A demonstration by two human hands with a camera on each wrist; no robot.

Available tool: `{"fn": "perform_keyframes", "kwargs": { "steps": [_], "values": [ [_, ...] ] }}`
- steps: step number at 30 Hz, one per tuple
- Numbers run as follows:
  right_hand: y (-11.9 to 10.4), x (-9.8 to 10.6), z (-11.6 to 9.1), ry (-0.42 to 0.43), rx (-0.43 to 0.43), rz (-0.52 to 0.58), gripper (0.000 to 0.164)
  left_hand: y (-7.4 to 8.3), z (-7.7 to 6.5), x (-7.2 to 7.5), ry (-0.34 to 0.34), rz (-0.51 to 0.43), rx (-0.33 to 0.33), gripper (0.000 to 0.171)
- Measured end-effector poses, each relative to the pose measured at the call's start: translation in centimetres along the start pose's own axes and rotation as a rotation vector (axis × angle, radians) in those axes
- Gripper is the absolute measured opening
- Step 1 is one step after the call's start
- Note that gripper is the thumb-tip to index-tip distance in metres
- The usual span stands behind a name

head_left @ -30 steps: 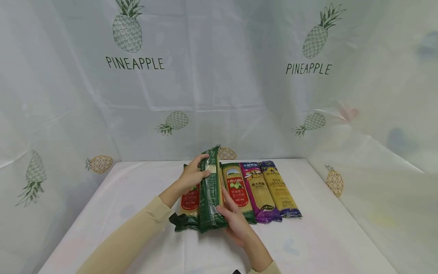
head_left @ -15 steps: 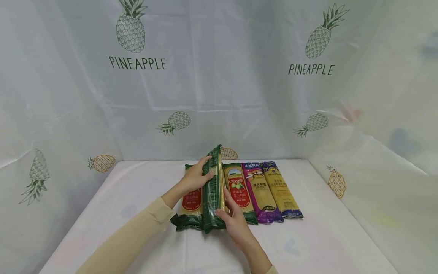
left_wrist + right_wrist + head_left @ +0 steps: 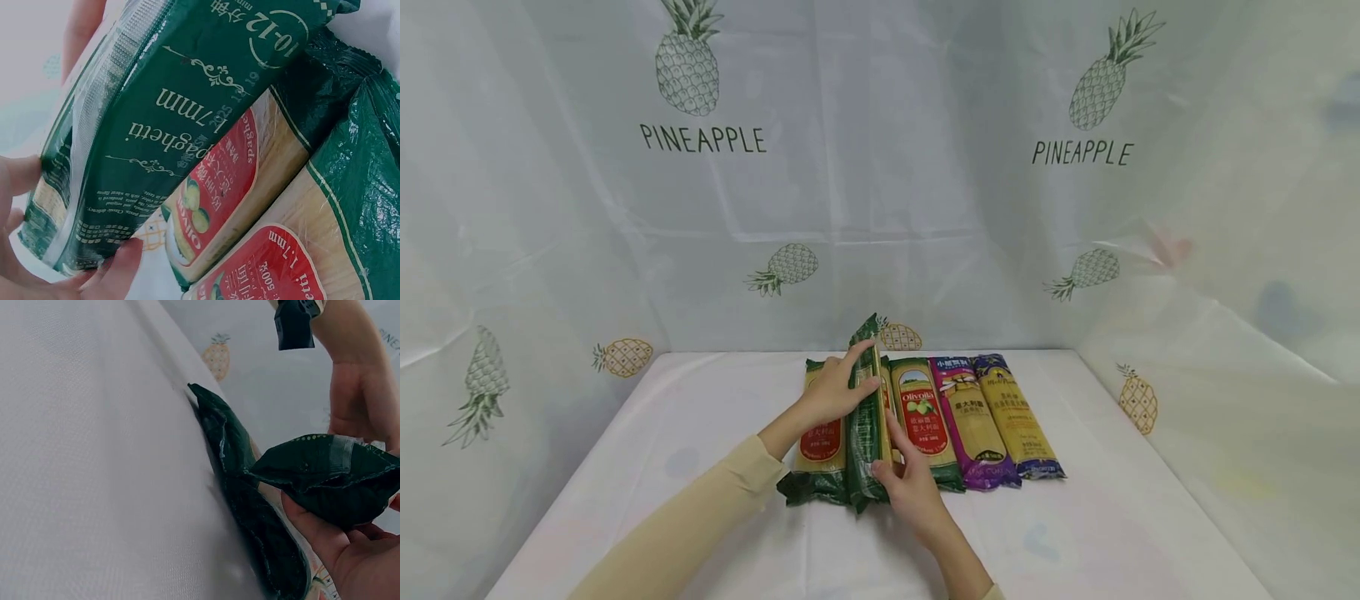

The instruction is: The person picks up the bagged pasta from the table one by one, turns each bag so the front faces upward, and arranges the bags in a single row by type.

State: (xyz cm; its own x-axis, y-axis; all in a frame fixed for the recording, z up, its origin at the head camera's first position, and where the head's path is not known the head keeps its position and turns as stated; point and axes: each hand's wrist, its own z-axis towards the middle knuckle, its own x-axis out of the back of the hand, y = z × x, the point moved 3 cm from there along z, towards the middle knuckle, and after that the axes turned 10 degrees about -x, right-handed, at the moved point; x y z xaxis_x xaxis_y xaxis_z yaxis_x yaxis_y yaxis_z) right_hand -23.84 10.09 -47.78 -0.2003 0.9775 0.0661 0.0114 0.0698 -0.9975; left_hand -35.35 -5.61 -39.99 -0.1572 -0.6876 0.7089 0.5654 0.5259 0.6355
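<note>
A green spaghetti packet (image 3: 862, 437) is held tilted on its edge, its top end raised, above a row of packets. My left hand (image 3: 835, 392) grips it near the top, thumb and fingers on opposite sides. My right hand (image 3: 916, 492) holds its lower part, thumb on the near face. In the left wrist view the packet's green side (image 3: 169, 106) shows the print "1.7mm". Beneath lie red-labelled spaghetti packets, one at the left (image 3: 820, 437), another largely covered by the held packet. To the right lies one more red-labelled packet (image 3: 922, 408).
Farther right lie a purple pasta packet (image 3: 973, 421) and a yellow-and-blue one (image 3: 1017, 417), side by side. A white cloth covers the table (image 3: 662, 517). Behind the table hangs a pineapple-print curtain (image 3: 880, 183).
The held packet has turned, so its broad back face shows less and its yellow edge more. My left hand has shifted slightly to the right with it. The other packets stay put.
</note>
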Motion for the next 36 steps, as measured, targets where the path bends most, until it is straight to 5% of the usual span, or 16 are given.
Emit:
{"fn": "perform_keyframes", "kwargs": {
  "steps": [12, 20, 26, 36],
  "values": [
    [-0.4, -0.1, -0.1, 0.022, -0.018, -0.034, 0.075, -0.6, -0.2, -0.3, 0.083, -0.043, 0.036, 0.068],
    [-0.9, 0.2, -0.2, 0.011, -0.126, -0.047, 0.074, -1.1, -0.4, -0.2, 0.108, -0.133, 0.109, 0.064],
    [-0.7, 0.7, 0.0, -0.091, -0.233, 0.126, 0.071, -1.1, -0.5, 0.3, 0.154, -0.216, 0.136, 0.064],
    [0.4, 0.8, 0.6, -0.264, -0.232, 0.357, 0.071, -0.5, -0.4, 0.5, 0.142, -0.327, 0.157, 0.061]
  ]
}}
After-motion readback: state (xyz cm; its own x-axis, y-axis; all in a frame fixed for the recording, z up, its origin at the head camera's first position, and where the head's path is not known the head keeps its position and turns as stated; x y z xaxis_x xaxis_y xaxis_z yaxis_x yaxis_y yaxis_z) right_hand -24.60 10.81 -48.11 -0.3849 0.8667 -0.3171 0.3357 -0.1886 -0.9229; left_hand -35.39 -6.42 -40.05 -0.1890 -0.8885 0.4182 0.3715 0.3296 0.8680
